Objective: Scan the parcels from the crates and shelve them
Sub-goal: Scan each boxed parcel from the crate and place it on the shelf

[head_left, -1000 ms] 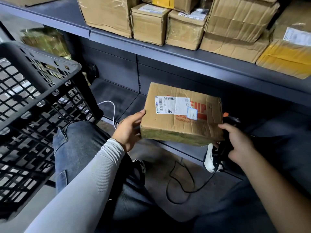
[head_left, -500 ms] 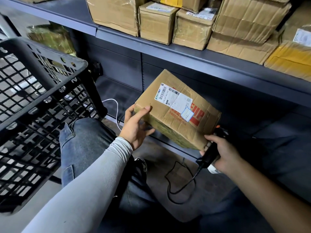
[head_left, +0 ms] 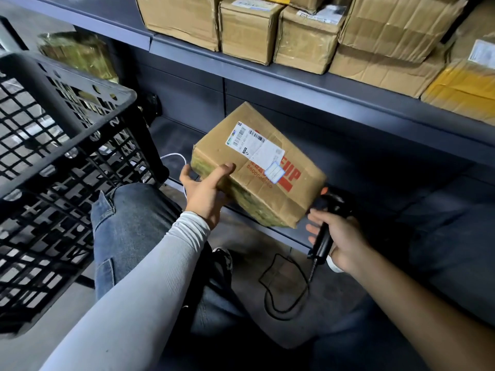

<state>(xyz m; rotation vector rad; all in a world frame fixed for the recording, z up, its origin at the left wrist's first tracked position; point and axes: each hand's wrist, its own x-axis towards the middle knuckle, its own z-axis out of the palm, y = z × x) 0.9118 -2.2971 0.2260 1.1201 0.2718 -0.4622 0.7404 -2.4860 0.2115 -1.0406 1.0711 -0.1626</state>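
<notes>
A brown cardboard parcel [head_left: 270, 183] with a white barcode label and red print hangs tilted in front of the lower shelf [head_left: 171, 135]. My left hand [head_left: 205, 190] grips its near left edge, thumb on top and fingers under it. My right hand [head_left: 340, 236] holds a black corded barcode scanner [head_left: 325, 226] just below the parcel's right corner, its fingertips stretched toward the box. The scanner's head sits partly behind that corner.
A black plastic crate [head_left: 61, 145] stands at the left beside my knee. The upper shelf [head_left: 294, 84] carries several taped brown parcels. A black cable [head_left: 281, 290] loops on the floor, and a white cable [head_left: 174, 156] lies on the lower shelf.
The parcel has turned so its label side tips further toward the right. My left hand took a firmer hold from underneath. My right hand with the scanner dropped below the box's right corner.
</notes>
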